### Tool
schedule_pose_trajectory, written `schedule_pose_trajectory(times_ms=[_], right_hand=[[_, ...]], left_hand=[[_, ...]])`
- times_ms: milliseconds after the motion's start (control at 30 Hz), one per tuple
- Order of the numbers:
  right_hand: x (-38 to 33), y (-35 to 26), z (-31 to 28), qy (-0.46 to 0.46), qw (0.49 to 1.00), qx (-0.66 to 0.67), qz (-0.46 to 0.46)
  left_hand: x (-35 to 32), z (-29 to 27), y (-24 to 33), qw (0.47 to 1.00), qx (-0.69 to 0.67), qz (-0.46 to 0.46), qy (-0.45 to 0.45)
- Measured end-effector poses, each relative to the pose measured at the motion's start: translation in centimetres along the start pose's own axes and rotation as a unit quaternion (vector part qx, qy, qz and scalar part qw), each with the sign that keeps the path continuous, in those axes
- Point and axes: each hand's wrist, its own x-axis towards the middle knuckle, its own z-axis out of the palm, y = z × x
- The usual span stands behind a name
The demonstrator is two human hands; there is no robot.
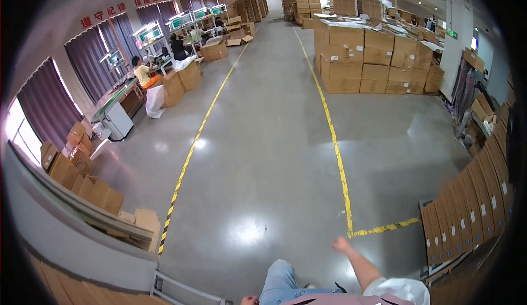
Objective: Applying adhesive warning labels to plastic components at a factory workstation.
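My right hand [341,244] hangs forward over the grey floor [263,157], near the corner of the yellow floor tape [351,233]. Its fingers are curled into a loose fist, and nothing shows in them. Only a small part of my left hand [250,300] comes in at the lower edge, beside my leg in blue jeans [279,277]; its fingers cannot be made out. Neither hand touches any of the cartons around me.
A walkway runs ahead between yellow tape lines. Stacked cartons [379,58] stand on the right, with flat cardboard bundles [466,212] nearer. At left are open boxes [90,187], a metal frame [181,288] and a workbench [118,99]; a seated person [144,74] works there among others.
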Motion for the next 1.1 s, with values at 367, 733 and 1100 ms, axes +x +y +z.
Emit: schedule_pose_trajectory(times_ms=[367,733,1100], right_hand=[[47.6,-28.2,-14.1,-0.129,0.988,0.011,-0.08],[70.8,-45.8,-28.5,0.115,0.952,0.272,-0.083],[121.0,-75.0,-54.5,-0.418,0.827,0.077,-0.367]], left_hand=[[28.7,-15.6,42.1,0.997,-0.033,0.011,-0.069],[56.2,-36.2,89.2,0.824,0.142,0.105,-0.538],[74.0,-48.7,133.6,0.897,-0.093,0.039,-0.431]])
